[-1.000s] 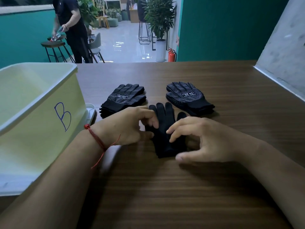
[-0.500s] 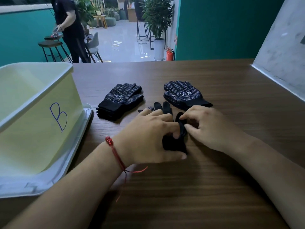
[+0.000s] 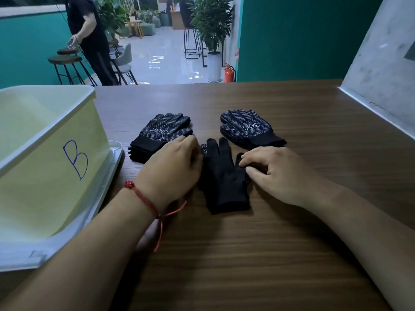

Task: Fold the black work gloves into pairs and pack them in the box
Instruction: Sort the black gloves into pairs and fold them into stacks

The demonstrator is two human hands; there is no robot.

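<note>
Black work gloves (image 3: 224, 187) lie flat in the middle of the worktop (image 3: 247, 265), between the two hands, with the fingers pointing far and the cuff near. The top side is plain black, and a dotted piece shows at the far left edge from under it. The left hand (image 3: 173, 169) touches the left edge of these gloves; its fingers are curled downward and the tips are hidden behind the back of the hand, so I cannot tell if its grip holds the fabric. The right hand (image 3: 278, 176) is at the right edge, and its grip pinches the thumb part of the gloves between the forefinger and the thumb. A red string bracelet (image 3: 143, 198) is around the left wrist. Farther on the worktop lie a left pile (image 3: 161, 133) and a right pile (image 3: 249, 129) of dotted gloves, well apart from each other. The box (image 3: 45, 158), pale yellow with a blue letter B, stands at the left on a white lid (image 3: 112, 162). In the far room a person (image 3: 89, 30) stands beside a stool (image 3: 65, 61)
</note>
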